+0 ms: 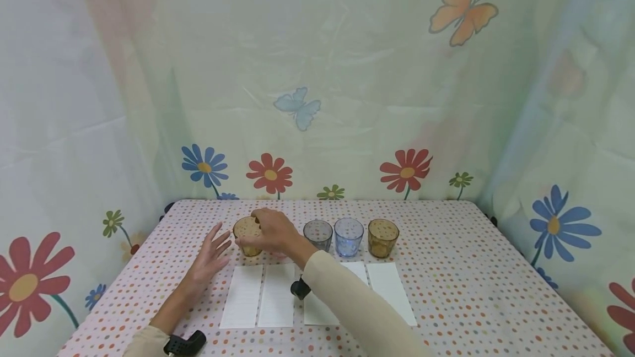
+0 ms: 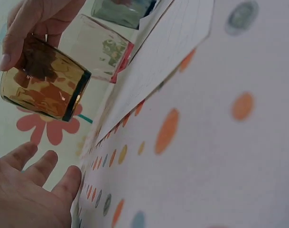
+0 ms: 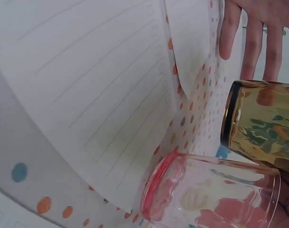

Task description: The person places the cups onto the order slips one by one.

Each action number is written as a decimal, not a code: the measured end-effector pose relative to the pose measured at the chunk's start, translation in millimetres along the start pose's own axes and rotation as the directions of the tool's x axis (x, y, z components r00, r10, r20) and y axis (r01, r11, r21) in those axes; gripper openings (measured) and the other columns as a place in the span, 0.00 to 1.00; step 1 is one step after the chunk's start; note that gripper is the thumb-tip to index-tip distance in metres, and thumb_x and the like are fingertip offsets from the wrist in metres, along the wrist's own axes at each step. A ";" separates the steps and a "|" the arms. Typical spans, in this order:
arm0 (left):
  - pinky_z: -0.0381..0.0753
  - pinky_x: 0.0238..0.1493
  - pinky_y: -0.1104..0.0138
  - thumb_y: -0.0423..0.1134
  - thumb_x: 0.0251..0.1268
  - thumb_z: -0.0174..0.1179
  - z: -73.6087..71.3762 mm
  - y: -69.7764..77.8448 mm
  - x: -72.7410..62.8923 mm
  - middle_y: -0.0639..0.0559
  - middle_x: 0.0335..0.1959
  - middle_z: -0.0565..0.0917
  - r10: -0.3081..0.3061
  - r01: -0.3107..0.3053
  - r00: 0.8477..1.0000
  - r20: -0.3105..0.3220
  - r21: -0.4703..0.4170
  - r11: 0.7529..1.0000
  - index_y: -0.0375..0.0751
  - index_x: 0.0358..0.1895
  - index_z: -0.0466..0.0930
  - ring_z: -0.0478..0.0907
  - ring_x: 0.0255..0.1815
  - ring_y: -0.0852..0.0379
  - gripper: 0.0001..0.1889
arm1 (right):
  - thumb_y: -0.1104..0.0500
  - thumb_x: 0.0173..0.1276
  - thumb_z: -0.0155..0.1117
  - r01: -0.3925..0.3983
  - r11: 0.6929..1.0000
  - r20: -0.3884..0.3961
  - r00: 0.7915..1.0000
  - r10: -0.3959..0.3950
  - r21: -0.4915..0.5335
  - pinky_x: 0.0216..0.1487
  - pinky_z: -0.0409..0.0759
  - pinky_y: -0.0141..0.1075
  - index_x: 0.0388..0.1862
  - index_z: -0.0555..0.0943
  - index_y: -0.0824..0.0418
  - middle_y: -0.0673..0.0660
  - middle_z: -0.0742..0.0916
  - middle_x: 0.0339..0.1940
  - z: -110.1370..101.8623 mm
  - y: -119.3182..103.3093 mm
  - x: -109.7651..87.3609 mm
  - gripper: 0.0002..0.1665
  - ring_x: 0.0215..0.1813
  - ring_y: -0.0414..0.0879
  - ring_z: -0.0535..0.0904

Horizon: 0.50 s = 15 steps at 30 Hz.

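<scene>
My right hand (image 1: 273,231) grips an amber glass (image 1: 246,229) near its rim, at the left end of a row of glasses. In the left wrist view the thumb and fingers of that hand hold the tilted-looking amber glass (image 2: 44,80). Left of it, my left hand (image 1: 210,258) is held with fingers spread, apart from the glass and holding nothing. A clear pink glass (image 3: 206,192) stands beside the amber one in the right wrist view; my right hand and arm mostly hide it in the head view.
Right of my forearm stand a grey glass (image 1: 318,233), a blue glass (image 1: 349,237) and a second amber glass (image 1: 383,238). Several white lined paper sheets (image 1: 240,297) lie in front of the glasses on the dotted tablecloth (image 1: 461,291). A flowered curtain (image 1: 342,142) hangs behind.
</scene>
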<state>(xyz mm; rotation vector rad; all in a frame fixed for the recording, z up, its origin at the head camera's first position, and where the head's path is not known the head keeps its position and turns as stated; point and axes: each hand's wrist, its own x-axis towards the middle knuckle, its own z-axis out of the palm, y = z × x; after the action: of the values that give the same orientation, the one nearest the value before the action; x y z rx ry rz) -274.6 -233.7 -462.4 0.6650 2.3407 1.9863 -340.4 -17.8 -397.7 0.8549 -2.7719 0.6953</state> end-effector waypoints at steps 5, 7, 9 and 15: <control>0.46 0.71 0.27 0.35 0.77 0.47 -5.4 0.4 -3.5 0.30 0.82 0.41 0.028 -0.028 0.999 0.038 0.017 0.999 0.51 0.83 0.30 0.39 0.80 0.24 0.42 | 0.29 0.60 0.70 0.036 0.999 -0.013 0.999 -0.036 0.031 0.49 0.83 0.34 0.65 0.78 0.58 0.51 0.86 0.52 -0.4 0.6 -4.7 0.45 0.49 0.42 0.81; 0.45 0.71 0.27 0.34 0.76 0.47 -6.7 1.2 -5.0 0.29 0.81 0.41 0.040 -0.041 0.998 0.053 0.021 0.999 0.51 0.83 0.31 0.39 0.79 0.24 0.42 | 0.29 0.59 0.70 0.041 0.998 -0.014 0.999 -0.040 0.052 0.46 0.81 0.32 0.65 0.78 0.58 0.50 0.86 0.51 -0.5 0.5 -6.6 0.45 0.47 0.41 0.80; 0.44 0.71 0.27 0.35 0.75 0.47 -6.9 2.4 -6.5 0.29 0.82 0.41 0.044 -0.046 0.997 0.065 0.023 0.999 0.52 0.83 0.31 0.39 0.79 0.24 0.42 | 0.29 0.59 0.70 0.043 0.997 -0.017 0.999 -0.042 0.068 0.44 0.81 0.30 0.65 0.78 0.58 0.50 0.86 0.50 -0.3 0.3 -8.5 0.45 0.46 0.40 0.79; 0.39 0.71 0.26 0.36 0.74 0.48 -6.9 4.0 -9.1 0.26 0.81 0.39 0.062 -0.064 0.992 0.112 0.011 0.998 0.46 0.83 0.28 0.38 0.78 0.22 0.44 | 0.31 0.58 0.72 0.070 0.991 -0.045 0.997 -0.066 0.111 0.42 0.80 0.27 0.63 0.79 0.58 0.50 0.87 0.49 0.2 -3.5 -15.8 0.44 0.45 0.40 0.80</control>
<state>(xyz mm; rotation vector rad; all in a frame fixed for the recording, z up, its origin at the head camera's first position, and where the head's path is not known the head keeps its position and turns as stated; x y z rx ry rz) -266.9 -242.6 -459.7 0.8372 2.3005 1.9034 -325.4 -12.7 -401.0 0.9404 -2.6750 0.8533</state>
